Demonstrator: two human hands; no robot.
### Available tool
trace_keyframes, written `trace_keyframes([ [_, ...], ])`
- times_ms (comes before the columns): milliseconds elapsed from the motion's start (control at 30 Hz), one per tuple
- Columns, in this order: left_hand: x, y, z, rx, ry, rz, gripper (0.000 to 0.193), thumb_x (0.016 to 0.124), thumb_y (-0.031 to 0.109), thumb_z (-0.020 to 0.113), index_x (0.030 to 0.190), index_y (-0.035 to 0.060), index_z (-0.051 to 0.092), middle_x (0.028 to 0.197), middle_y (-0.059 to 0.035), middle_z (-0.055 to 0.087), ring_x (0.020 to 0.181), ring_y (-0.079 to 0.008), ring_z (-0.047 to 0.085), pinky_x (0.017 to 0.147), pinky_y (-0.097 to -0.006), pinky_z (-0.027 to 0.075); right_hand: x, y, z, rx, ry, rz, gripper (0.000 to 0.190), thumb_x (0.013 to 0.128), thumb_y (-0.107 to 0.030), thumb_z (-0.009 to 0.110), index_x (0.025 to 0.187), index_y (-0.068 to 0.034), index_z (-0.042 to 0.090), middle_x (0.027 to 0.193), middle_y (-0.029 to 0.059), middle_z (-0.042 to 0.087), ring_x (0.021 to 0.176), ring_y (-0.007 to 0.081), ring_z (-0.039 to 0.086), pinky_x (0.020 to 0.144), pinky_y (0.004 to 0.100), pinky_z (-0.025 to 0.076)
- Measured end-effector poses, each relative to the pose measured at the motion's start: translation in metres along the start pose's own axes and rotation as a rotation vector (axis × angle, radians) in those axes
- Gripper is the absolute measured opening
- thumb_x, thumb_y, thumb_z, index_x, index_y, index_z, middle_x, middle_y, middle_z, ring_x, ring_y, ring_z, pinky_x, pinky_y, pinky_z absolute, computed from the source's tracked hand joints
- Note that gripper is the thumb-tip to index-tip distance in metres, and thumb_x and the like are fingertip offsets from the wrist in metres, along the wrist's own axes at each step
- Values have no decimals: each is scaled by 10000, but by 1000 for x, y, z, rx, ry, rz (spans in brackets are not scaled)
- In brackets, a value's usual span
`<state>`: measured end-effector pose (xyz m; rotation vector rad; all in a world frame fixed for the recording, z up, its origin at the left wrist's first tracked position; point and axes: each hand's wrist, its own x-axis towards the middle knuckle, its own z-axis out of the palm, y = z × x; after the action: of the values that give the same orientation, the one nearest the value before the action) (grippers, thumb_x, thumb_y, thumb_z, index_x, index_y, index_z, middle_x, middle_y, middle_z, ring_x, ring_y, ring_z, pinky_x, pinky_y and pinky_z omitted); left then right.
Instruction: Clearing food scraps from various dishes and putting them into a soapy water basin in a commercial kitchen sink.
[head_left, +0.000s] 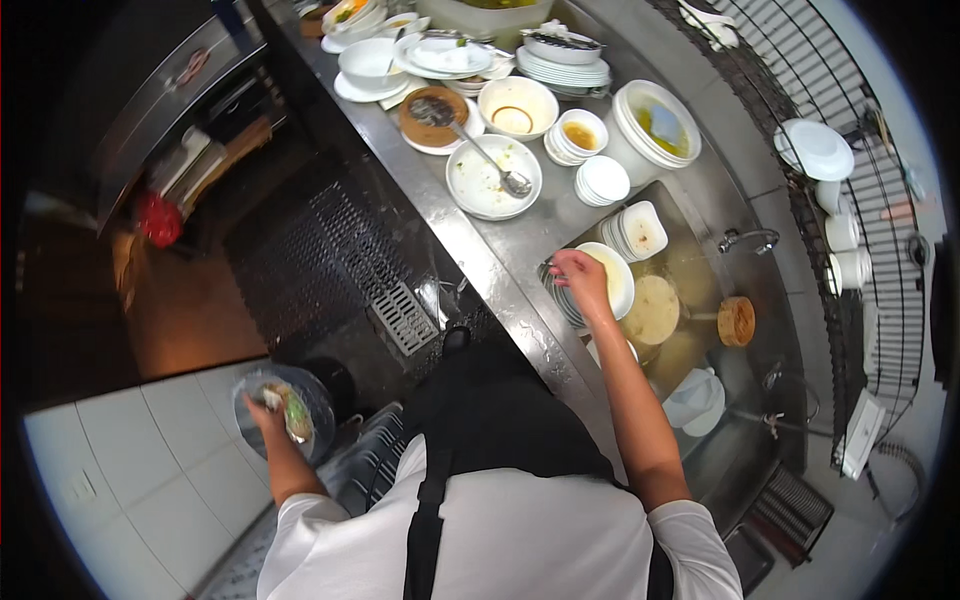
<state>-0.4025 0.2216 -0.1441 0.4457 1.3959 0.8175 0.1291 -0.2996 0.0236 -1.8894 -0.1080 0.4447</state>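
My left hand (268, 418) reaches down to the left over a round bin (319, 386) lined with a clear plastic bag. Food scraps (298, 420), green and pale, lie in the bag beside its fingers. Whether those fingers grip anything is unclear. On the right, my right hand (579, 279) is at the near rim of a white bowl (616, 281), its fingers curled. The bowl sits over a stack of plates (568, 304) in the steel sink (694, 217). The view does not settle whether this hand holds the bowl or only hovers over it.
Dirty dishes crowd the steel counter (480, 240): a plate with a spoon (514, 182), stacked bowls (517, 105) and a white bucket (626, 139). White square dishes (636, 231) and murky water are in the sink. A wire rack (877, 225) hangs beyond. A floor drain grate (403, 319) lies left.
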Motion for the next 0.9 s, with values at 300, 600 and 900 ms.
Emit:
trace_keyframes([
  [300, 51, -33, -7, 1552, 60, 528, 394, 900, 317, 592, 1076, -20, 694, 1044, -211, 705, 1008, -332, 672, 889, -432, 517, 81, -27, 72, 521, -129, 472, 685, 941, -475, 607, 1374, 13, 399, 1112, 204, 619, 937, 301, 695, 718, 406, 613],
  [600, -292, -110, 447, 1095, -1133, 1742, 340, 867, 86, 641, 1204, 41, 640, 1356, -184, 535, 1226, -387, 513, 1027, -469, 411, 96, 5, 110, 607, 243, 380, 429, 844, -47, 568, 1221, 135, 473, 1100, 321, 609, 763, 426, 710, 534, 450, 631],
  [900, -407, -186, 541, 1237, -1820, 2084, 353, 779, 144, 731, 1120, 75, 670, 1064, -132, 656, 1039, -304, 602, 980, -452, 426, -20, -18, -8, 303, 382, 215, 378, 846, -129, 555, 1112, 137, 510, 944, 257, 655, 629, 310, 704, 521, 382, 585],
])
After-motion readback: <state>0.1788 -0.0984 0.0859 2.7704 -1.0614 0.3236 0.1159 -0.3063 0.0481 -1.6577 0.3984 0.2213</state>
